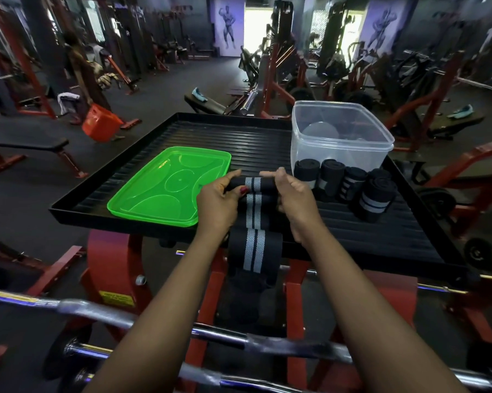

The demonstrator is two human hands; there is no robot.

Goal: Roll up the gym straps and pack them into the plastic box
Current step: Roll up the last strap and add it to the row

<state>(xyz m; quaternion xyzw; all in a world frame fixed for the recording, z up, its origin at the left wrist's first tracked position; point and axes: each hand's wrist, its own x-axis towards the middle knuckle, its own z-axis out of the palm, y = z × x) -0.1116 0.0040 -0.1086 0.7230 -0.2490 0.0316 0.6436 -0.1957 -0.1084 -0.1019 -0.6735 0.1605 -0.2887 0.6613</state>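
A black gym strap with two grey stripes (pixel 254 245) lies across the black ribbed tray (pixel 142 154) and hangs over its near edge. Its far end is a small roll, pinched at the left end by my left hand (pixel 218 204) and at the right end by my right hand (pixel 293 195). Several rolled straps (pixel 376 198) stand in a row to the right, touching the front wall of the clear plastic box (pixel 341 134). The box stands open at the tray's far right and looks empty. Its green lid (pixel 165 191) lies upside down on the left.
The tray rests on a red machine frame (pixel 108 268). Chrome barbell bars (pixel 103 313) cross below my forearms. Benches, red racks and an orange crate (pixel 100 127) fill the gym floor behind, with a person standing at the far left.
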